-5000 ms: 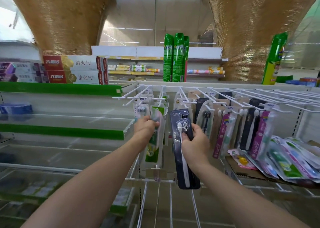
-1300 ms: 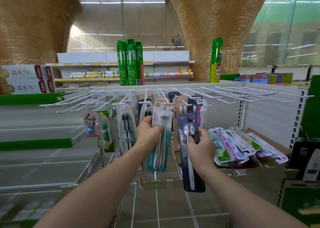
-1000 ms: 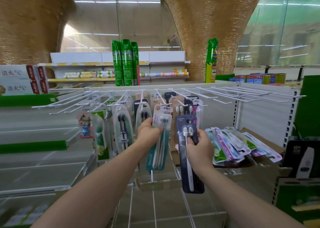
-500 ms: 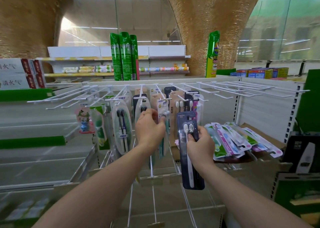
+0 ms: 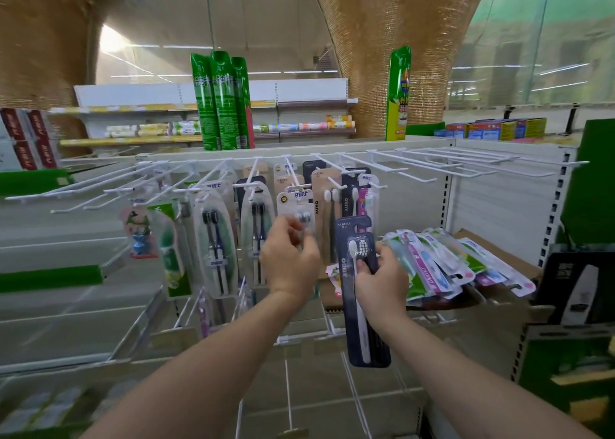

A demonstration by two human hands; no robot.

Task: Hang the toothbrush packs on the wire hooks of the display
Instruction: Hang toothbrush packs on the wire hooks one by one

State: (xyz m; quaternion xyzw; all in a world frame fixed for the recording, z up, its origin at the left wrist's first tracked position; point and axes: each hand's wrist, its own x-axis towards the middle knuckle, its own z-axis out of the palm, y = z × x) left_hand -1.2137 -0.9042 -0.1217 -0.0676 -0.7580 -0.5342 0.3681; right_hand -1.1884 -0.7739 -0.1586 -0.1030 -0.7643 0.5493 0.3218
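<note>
My right hand (image 5: 382, 280) grips a dark navy toothbrush pack (image 5: 364, 308) upright in front of the display. My left hand (image 5: 289, 260) reaches to a white-topped toothbrush pack (image 5: 295, 202) that hangs on a white wire hook (image 5: 292, 175). Its blurred fingers pinch the pack just below the brush heads. Several other packs hang on hooks to the left (image 5: 216, 239) and behind. The wire hooks on the right (image 5: 432, 167) and far left (image 5: 83, 194) are bare. A pile of loose packs (image 5: 436, 262) lies on a cardboard box (image 5: 499, 255) right of my right hand.
Tall green spray cans (image 5: 221, 102) stand on top of the display, and a single green can (image 5: 397, 95) stands further right. A black boxed item (image 5: 579, 288) sits at the right edge. A white wire rack (image 5: 299, 388) runs below my arms.
My left hand has lifted the white-topped pack up to its hook, where it now hangs facing me. My right hand still holds the navy pack in nearly the same spot.
</note>
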